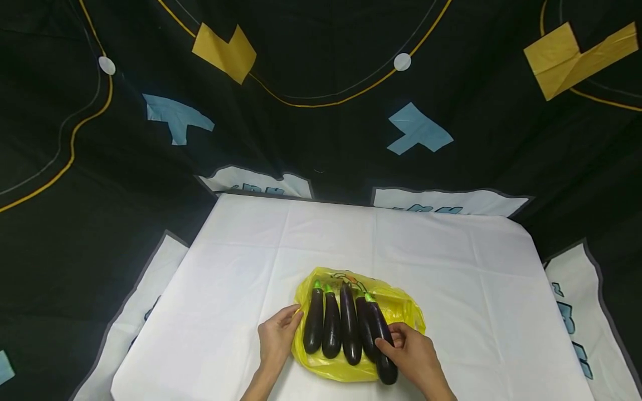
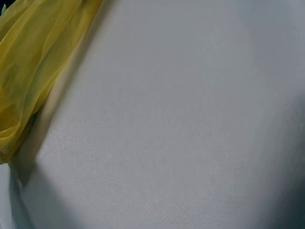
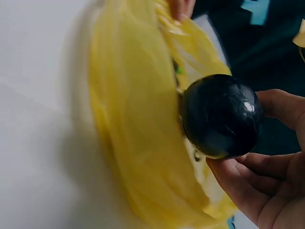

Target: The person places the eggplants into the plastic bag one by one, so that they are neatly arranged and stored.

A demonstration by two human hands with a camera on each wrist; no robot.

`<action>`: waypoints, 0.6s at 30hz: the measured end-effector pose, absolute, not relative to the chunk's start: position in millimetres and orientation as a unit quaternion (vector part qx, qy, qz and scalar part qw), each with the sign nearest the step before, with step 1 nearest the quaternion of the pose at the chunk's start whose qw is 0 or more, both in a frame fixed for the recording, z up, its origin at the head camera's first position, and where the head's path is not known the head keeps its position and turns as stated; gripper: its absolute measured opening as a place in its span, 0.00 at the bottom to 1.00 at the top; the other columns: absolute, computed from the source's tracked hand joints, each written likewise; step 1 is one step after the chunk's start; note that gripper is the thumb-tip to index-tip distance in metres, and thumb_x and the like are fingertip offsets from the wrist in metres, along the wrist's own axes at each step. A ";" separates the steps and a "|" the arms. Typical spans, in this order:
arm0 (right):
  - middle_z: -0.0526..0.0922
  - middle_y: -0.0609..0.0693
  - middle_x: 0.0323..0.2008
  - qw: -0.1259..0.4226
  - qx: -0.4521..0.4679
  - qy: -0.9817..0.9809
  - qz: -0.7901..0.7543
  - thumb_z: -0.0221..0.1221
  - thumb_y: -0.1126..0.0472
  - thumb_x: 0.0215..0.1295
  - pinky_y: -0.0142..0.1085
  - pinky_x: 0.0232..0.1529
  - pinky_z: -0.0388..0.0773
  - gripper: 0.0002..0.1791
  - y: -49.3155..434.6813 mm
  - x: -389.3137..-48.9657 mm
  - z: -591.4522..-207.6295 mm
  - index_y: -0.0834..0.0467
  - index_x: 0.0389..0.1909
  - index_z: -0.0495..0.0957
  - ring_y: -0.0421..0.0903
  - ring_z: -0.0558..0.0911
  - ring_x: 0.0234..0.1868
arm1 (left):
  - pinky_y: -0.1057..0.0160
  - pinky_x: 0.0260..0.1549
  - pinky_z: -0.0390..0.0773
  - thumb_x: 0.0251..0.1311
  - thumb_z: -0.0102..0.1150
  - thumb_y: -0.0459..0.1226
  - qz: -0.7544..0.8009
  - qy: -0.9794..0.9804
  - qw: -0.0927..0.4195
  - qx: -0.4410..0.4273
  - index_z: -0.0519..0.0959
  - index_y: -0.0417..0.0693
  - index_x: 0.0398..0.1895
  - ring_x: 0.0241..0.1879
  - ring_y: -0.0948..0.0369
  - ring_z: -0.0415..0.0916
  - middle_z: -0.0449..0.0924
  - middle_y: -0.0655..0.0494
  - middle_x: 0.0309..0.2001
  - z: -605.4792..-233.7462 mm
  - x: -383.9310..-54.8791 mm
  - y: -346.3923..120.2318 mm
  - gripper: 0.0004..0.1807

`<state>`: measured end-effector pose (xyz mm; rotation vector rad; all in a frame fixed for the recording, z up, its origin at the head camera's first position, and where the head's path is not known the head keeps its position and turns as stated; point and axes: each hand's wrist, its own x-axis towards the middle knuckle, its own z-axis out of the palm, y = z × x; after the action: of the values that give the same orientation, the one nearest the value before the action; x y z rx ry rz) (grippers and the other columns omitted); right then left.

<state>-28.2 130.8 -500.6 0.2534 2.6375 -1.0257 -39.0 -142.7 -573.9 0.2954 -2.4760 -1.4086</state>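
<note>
Several dark purple eggplants (image 1: 314, 320) with green stem ends lie side by side in a yellow plastic bag (image 1: 408, 306). At the bag's right, my right hand (image 1: 413, 353) grips the rightmost eggplant (image 1: 379, 323) between thumb and fingers; its round bottom end juts past the bag's front edge. The right wrist view shows that rounded end close up, with the thumb on one side and fingers on the other. My left hand (image 1: 276, 340) pinches the bag's left edge. In the left wrist view only the yellow bag (image 2: 38, 62) shows, not the hand.
A white cloth (image 1: 241, 262) covers the table under the bag. Behind and around it hangs a black curtain (image 1: 321, 150) with yellow and blue shapes. White curtain borders (image 1: 446, 199) meet the table's back edge.
</note>
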 end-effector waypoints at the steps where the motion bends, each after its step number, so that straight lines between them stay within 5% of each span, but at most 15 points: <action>1: 0.78 0.42 0.27 0.151 0.088 0.918 -0.355 0.67 0.42 0.51 0.41 0.34 0.79 0.28 128.5 -29.3 -503.0 0.62 0.43 0.79 0.37 0.76 0.27 | 0.75 0.23 0.79 0.52 0.69 0.35 -0.487 -0.856 0.138 0.103 0.85 0.50 0.37 0.28 0.63 0.84 0.85 0.51 0.33 -573.6 -38.9 -142.6 0.08; 10: 0.78 0.44 0.25 0.114 0.074 0.933 -0.334 0.67 0.46 0.53 0.40 0.28 0.77 0.26 123.4 -42.5 -519.2 0.64 0.42 0.79 0.40 0.76 0.25 | 0.74 0.22 0.79 0.53 0.68 0.35 -0.492 -0.854 0.131 0.106 0.85 0.51 0.37 0.27 0.64 0.83 0.86 0.52 0.32 -574.1 -38.1 -141.6 0.08; 18: 0.81 0.48 0.29 0.065 0.066 0.948 -0.306 0.68 0.49 0.53 0.45 0.32 0.78 0.25 127.6 -48.7 -523.2 0.65 0.43 0.79 0.47 0.80 0.31 | 0.74 0.22 0.79 0.52 0.69 0.35 -0.496 -0.851 0.130 0.111 0.85 0.51 0.37 0.26 0.66 0.83 0.86 0.53 0.32 -573.2 -39.0 -141.0 0.08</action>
<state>-48.7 127.6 -523.2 0.2005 2.8603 -0.9239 -39.0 -141.0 -573.2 0.3212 -2.4737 -1.4405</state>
